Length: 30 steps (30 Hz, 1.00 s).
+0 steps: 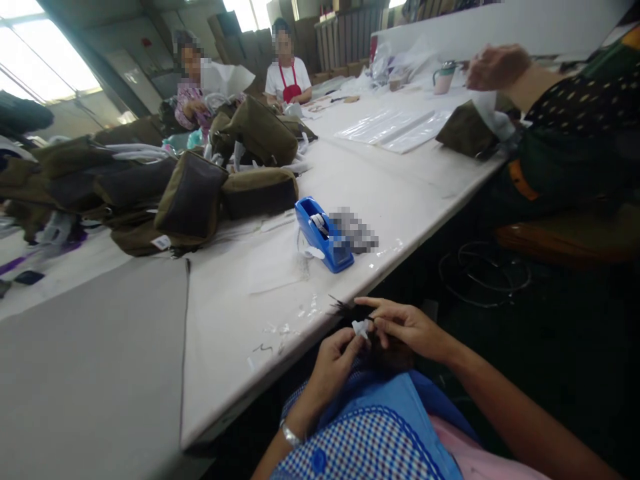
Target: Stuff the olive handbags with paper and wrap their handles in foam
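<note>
Over my lap, just off the table's front edge, my left hand (341,352) pinches a small crumpled white piece (360,329), paper or thin plastic; I cannot tell which. Close beside it, my right hand (407,327) has its thumb and fingers together on thin black strands (343,305), its index finger stretched out to the left. The strands stick out towards the table edge, and their kind is unclear. Beyond both hands, a blue tape dispenser (327,240) stands on the white table (240,320).
Olive and dark grey bags (193,193) lie heaped at the left and back. Flat clear plastic sleeves (395,127) and a lidded cup (444,79) are farther off. One co-worker's arm (510,70) reaches in at right, near another bag (470,130). Two people work behind the table.
</note>
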Each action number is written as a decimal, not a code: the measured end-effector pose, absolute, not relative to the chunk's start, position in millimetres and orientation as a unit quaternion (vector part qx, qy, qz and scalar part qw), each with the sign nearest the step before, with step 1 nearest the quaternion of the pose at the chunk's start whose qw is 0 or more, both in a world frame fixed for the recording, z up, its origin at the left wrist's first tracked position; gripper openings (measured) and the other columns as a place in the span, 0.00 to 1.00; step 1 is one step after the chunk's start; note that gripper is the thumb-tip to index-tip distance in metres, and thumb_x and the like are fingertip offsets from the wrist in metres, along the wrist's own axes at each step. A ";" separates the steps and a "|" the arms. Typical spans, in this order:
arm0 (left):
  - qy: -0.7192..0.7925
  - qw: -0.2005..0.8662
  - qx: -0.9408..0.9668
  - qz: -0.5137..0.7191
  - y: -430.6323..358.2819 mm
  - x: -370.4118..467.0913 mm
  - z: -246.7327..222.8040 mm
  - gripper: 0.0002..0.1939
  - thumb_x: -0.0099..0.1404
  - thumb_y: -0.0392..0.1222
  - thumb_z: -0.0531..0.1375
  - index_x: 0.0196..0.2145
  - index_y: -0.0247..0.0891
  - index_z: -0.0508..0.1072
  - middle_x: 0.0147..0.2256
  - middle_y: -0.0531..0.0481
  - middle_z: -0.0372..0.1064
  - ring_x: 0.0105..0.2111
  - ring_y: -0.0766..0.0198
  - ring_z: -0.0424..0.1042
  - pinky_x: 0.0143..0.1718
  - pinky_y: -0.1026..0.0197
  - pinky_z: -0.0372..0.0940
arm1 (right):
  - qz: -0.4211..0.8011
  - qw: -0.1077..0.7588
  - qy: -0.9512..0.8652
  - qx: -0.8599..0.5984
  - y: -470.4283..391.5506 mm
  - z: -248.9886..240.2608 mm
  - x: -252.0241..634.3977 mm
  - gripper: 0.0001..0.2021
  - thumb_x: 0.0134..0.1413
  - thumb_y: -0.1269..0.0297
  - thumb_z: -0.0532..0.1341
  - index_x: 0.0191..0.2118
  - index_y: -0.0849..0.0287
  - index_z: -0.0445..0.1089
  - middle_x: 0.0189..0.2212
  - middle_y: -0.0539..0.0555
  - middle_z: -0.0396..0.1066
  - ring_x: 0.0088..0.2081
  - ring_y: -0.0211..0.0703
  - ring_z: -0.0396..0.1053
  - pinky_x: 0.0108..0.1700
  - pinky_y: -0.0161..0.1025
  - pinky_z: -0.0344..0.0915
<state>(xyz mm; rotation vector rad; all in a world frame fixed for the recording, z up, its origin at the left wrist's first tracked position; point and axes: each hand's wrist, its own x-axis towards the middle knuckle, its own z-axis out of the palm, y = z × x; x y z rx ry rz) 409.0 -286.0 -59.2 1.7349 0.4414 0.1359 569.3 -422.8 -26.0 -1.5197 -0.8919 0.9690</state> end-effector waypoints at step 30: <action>0.237 0.524 0.770 0.276 -252.7 380.0 -9.0 0.07 0.66 0.38 0.64 0.41 0.43 0.81 0.41 0.50 0.80 0.42 0.59 0.78 0.47 0.59 0.71 | 0.351 0.604 -0.341 -0.629 -385.9 -11.0 513.2 0.16 0.60 0.50 0.65 0.41 0.58 0.81 0.28 0.52 0.72 0.21 0.34 0.60 0.26 0.35 0.60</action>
